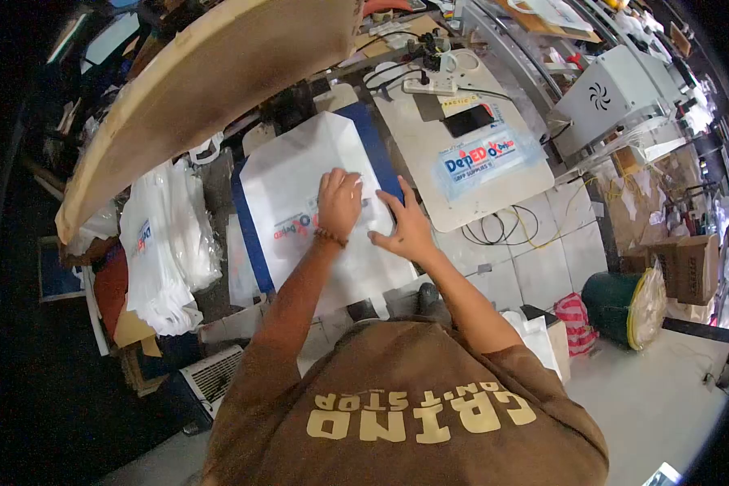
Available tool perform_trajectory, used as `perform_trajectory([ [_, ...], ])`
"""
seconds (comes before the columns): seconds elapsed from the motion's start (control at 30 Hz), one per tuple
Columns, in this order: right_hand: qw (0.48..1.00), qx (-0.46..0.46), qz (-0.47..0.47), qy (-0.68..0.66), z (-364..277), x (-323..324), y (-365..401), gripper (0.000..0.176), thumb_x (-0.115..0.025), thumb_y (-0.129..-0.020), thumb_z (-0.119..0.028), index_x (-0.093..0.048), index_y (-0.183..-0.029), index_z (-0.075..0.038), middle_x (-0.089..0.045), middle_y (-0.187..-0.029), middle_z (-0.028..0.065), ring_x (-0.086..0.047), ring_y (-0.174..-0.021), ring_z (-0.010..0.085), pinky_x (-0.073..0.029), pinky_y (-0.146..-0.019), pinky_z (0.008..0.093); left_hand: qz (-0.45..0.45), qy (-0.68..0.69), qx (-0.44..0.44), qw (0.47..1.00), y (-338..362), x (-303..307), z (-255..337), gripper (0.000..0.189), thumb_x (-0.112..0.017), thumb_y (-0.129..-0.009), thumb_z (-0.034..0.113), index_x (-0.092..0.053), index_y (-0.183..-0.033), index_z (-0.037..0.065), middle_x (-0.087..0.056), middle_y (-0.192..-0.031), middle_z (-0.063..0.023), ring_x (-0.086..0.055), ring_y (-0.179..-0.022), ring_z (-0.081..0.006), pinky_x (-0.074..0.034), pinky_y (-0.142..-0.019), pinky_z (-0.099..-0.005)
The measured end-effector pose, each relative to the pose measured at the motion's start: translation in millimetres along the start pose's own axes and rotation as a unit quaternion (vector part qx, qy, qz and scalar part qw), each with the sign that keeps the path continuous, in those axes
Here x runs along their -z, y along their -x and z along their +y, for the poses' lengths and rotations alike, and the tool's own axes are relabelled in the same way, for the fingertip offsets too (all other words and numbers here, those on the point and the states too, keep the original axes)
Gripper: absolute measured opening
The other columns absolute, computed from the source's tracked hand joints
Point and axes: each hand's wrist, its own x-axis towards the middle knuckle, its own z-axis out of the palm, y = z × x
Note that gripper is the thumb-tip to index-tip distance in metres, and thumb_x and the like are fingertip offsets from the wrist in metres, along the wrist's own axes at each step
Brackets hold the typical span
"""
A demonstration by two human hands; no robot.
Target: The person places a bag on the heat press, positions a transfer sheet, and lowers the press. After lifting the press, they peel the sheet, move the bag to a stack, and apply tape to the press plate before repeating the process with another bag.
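Observation:
A white bag-like sheet [287, 178] with a partly hidden red and blue print lies flat over a blue board [255, 243]. My left hand [339, 204], with a beaded bracelet at the wrist, rests on the sheet beside the print. Its fingers are curled down, and whatever they may hold is hidden. To its right, my right hand [403, 225] touches the sheet near the board's right edge, thumb and fingers spread apart.
Stacked white printed bags [158, 251] lie at the left. On a pale board [429, 174] to the right are a phone [469, 121], a printed plastic sheet [486, 162] and a power strip [429, 85]. A large wooden-edged panel [219, 81] overhangs the upper left.

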Motion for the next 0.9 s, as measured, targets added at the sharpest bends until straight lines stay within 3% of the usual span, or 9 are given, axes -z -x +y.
perform_trajectory([
  [0.17,0.998,0.046,0.046,-0.007,6,-1,-8,0.079,-0.081,-0.064,-0.04,-0.056,-0.136,-0.017,-0.029,-0.155,0.028,-0.05,-0.125,0.0486,-0.047,-0.1,0.0523,-0.011,0.009,-0.036,0.999,20,-2,3,0.014,-0.063,-0.086,0.009,-0.069,-0.096,0.003,-0.06,-0.093,-0.015,-0.057,-0.089,-0.0355,-0.047,-0.084,-0.0455],
  [0.43,1.0,0.021,0.021,-0.01,3,0,-10,0.083,-0.082,-0.064,-0.04,-0.055,-0.138,-0.017,-0.028,-0.155,0.0289,-0.047,-0.13,0.049,-0.045,-0.104,0.0512,0.024,-0.045,-0.022,0.998,23,13,-7,0.006,-0.066,-0.083,0.008,-0.064,-0.087,0.003,-0.057,-0.086,-0.0139,-0.056,-0.084,-0.0352,-0.048,-0.076,-0.0458],
  [0.5,0.999,0.027,0.025,-0.015,2,0,-7,0.084,-0.083,-0.063,-0.04,-0.055,-0.139,-0.017,-0.026,-0.156,0.0295,-0.046,-0.131,0.0494,-0.045,-0.104,0.0507,0.067,-0.138,-0.042,0.987,41,37,-33,0.006,-0.065,-0.081,0.005,-0.064,-0.086,0.003,-0.057,-0.085,-0.0136,-0.057,-0.083,-0.0355,-0.048,-0.074,-0.0461],
  [0.53,0.999,0.023,0.02,-0.009,2,1,-8,0.084,-0.083,-0.063,-0.04,-0.055,-0.139,-0.016,-0.026,-0.156,0.0297,-0.046,-0.131,0.0495,-0.045,-0.104,0.0507,0.062,-0.068,0.027,0.995,46,51,-44,0.006,-0.064,-0.08,0.004,-0.064,-0.085,0.003,-0.058,-0.085,-0.0147,-0.058,-0.082,-0.0362,-0.048,-0.073,-0.047],
  [0.63,1.0,0.012,0.015,0.002,0,3,-6,0.084,-0.083,-0.063,-0.039,-0.055,-0.138,-0.015,-0.027,-0.156,0.0301,-0.047,-0.13,0.0496,-0.045,-0.103,0.0507,0.04,-0.093,0.094,0.99,50,45,-44,0.004,-0.064,-0.08,0.004,-0.063,-0.084,0.003,-0.059,-0.085,-0.0154,-0.059,-0.081,-0.0366,-0.047,-0.073,-0.0481],
  [0.67,1.0,0.011,0.012,0.006,0,3,-7,0.084,-0.083,-0.063,-0.039,-0.055,-0.138,-0.014,-0.027,-0.155,0.0303,-0.047,-0.129,0.0496,-0.045,-0.103,0.0508,0.102,-0.092,0.033,0.99,40,27,-38,0.005,-0.065,-0.08,0.005,-0.064,-0.084,0.003,-0.06,-0.085,-0.0143,-0.059,-0.082,-0.0361,-0.047,-0.073,-0.0489],
  [0.73,0.999,0.03,0.026,0.004,5,-3,-8,0.084,-0.083,-0.063,-0.039,-0.055,-0.138,-0.014,-0.028,-0.155,0.0303,-0.047,-0.129,0.0496,-0.045,-0.103,0.0509,0.088,-0.057,0.003,0.994,20,-6,-14,0.006,-0.065,-0.081,0.007,-0.063,-0.085,0.004,-0.059,-0.085,-0.0125,-0.059,-0.081,-0.0354,-0.047,-0.073,-0.0486],
  [0.83,0.999,0.034,0.03,-0.009,4,0,-10,0.084,-0.083,-0.063,-0.039,-0.055,-0.137,-0.014,-0.028,-0.155,0.0301,-0.047,-0.13,0.0492,-0.045,-0.103,0.051,0.076,-0.06,-0.001,0.995,2,-11,14,0.004,-0.062,-0.084,0.01,-0.061,-0.085,0.006,-0.057,-0.081,-0.0112,-0.059,-0.08,-0.0338,-0.047,-0.072,-0.047],
  [0.9,0.999,0.034,0.026,-0.004,3,0,-8,0.084,-0.083,-0.063,-0.038,-0.055,-0.138,-0.014,-0.028,-0.155,0.0301,-0.047,-0.13,0.049,-0.045,-0.103,0.0508,0.08,-0.074,0.007,0.994,24,2,-11,0.004,-0.062,-0.084,0.009,-0.062,-0.085,0.006,-0.057,-0.08,-0.011,-0.059,-0.079,-0.0333,-0.047,-0.071,-0.0469],
])
